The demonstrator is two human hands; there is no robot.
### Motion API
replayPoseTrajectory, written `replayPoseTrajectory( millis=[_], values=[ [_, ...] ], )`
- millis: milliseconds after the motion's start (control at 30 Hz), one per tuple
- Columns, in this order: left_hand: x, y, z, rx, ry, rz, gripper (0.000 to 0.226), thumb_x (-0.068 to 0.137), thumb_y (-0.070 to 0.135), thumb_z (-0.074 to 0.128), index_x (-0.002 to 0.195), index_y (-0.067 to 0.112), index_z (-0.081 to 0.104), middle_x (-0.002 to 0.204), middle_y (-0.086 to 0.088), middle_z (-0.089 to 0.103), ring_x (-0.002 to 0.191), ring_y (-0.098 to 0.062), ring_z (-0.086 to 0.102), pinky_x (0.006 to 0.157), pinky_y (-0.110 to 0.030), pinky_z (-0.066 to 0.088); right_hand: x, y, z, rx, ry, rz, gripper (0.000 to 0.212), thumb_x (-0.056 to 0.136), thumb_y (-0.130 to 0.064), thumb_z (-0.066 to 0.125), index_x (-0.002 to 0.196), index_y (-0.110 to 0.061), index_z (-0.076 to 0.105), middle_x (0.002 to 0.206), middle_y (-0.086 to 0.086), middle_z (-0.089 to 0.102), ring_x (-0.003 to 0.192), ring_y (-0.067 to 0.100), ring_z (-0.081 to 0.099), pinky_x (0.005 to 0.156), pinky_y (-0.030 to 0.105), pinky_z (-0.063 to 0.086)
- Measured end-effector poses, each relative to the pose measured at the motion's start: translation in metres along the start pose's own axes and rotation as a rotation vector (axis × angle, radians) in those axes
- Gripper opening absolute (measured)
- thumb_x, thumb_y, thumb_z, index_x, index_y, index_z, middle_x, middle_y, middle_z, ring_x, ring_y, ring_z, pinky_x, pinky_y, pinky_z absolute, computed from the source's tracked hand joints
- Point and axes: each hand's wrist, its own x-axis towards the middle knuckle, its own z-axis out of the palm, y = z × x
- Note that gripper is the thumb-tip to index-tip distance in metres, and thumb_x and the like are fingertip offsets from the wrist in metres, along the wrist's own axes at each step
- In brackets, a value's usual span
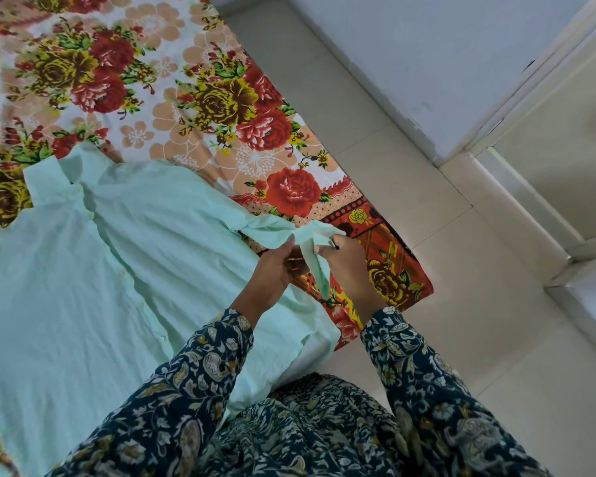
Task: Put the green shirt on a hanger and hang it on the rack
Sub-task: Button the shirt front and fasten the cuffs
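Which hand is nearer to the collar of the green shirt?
The left hand. It holds the sleeve end, on the side facing the collar. The right hand grips the same sleeve end, farther out toward the bed edge. Neither touches the collar.

No readable text, label, brand, number or sign anywhere: none on the green shirt (83,270), none on the flowered bedsheet (186,98) beyond the grip.

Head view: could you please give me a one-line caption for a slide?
Both hands, left hand and right hand, grip a sleeve of the green shirt spread on a floral bedsheet.
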Motion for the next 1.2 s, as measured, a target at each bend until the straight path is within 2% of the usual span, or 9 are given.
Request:
replayPoseTrajectory(
  millis=[167,300,433,533,733,800,933,1067,1200],
  values=[
    [0.005,0.002,0.001,0.072,0.027,-0.012,0.019,0.091,-0.003,0.047,0.075,0.004,0.056,0.074,-0.011,0.057,0.064,-0.018,0.055,0.055,-0.018,0.053,0.002,0.003,0.000,0.062,-0.057,0.031,0.020,0.080,-0.007,0.066,0.083,0.012,0.063,0.072,0.012,0.056,0.066,0.020,0.046,0.061,0.030,0.034],
    [0.011,0.007,0.006,0.272,0.014,-0.022,0.018,0.088,-0.003,0.052,0.071,0.003,0.054,0.054,-0.001,0.063,0.049,-0.008,0.060,0.052,-0.016,0.052,-0.001,0.003,-0.005,0.199,-0.074,0.106,0.005,0.083,0.000,0.061,0.082,0.000,0.066,0.054,-0.004,0.056,0.049,0.004,0.045,0.045,0.013,0.036],
    [0.012,0.007,0.011,0.448,-0.018,0.038,0.018,0.088,0.001,0.055,0.071,0.005,0.057,0.057,-0.002,0.063,0.046,-0.003,0.056,0.050,-0.014,0.048,0.000,0.008,-0.008,0.226,-0.076,0.159,0.015,0.087,0.004,0.052,0.091,0.011,0.065,0.065,0.014,0.059,0.058,0.013,0.047,0.053,0.019,0.038],
    [0.016,0.004,0.013,0.582,0.049,0.104,0.020,0.087,0.003,0.057,0.068,0.008,0.057,0.062,-0.005,0.059,0.048,-0.006,0.054,0.054,-0.019,0.047,-0.001,0.011,-0.007,0.275,-0.079,0.177,0.042,0.090,-0.022,0.058,0.101,0.018,0.057,0.081,0.034,0.055,0.072,0.022,0.047,0.065,0.032,0.040],
    [0.022,0.002,0.017,0.794,0.161,0.168,0.012,0.086,0.003,0.057,0.074,0.001,0.059,0.058,-0.002,0.057,0.053,-0.013,0.052,0.057,-0.023,0.045,-0.016,0.016,-0.005,-0.248,0.288,-0.331,0.028,0.081,-0.023,0.067,0.097,-0.002,0.058,0.096,0.010,0.056,0.083,0.015,0.048,0.061,0.028,0.041],
    [0.022,0.002,0.020,0.856,0.153,0.185,0.010,0.083,-0.003,0.052,0.077,-0.003,0.060,0.060,-0.004,0.057,0.053,-0.013,0.053,0.056,-0.023,0.045,-0.015,0.019,-0.002,-0.336,0.211,-0.397,0.026,0.080,-0.026,0.068,0.090,-0.002,0.062,0.092,0.012,0.058,0.086,0.021,0.051,0.062,0.033,0.044],
    [0.021,0.003,0.017,0.768,0.143,0.151,0.015,0.083,-0.006,0.049,0.074,0.001,0.059,0.061,-0.005,0.057,0.051,-0.010,0.053,0.051,-0.014,0.046,-0.006,0.024,-0.005,-0.402,0.101,-0.273,0.024,0.085,-0.024,0.062,0.097,-0.004,0.067,0.097,0.012,0.061,0.099,0.026,0.050,0.079,0.037,0.044],
    [0.019,0.005,0.016,0.697,0.063,0.132,0.016,0.086,0.000,0.056,0.071,0.005,0.058,0.064,-0.005,0.059,0.054,-0.011,0.052,0.055,-0.016,0.046,-0.005,0.029,-0.003,-0.274,0.141,-0.224,0.017,0.084,-0.016,0.053,0.081,-0.003,0.064,0.078,0.008,0.059,0.079,0.027,0.056,0.061,0.031,0.038],
    [0.019,0.004,0.014,0.662,0.036,0.139,0.026,0.087,0.002,0.056,0.064,0.012,0.055,0.062,-0.005,0.058,0.055,-0.013,0.051,0.057,-0.020,0.045,-0.005,0.025,-0.009,-0.030,0.123,-0.018,0.019,0.089,-0.016,0.055,0.092,0.000,0.064,0.076,0.004,0.058,0.067,0.016,0.051,0.060,0.031,0.040]
  ],
)
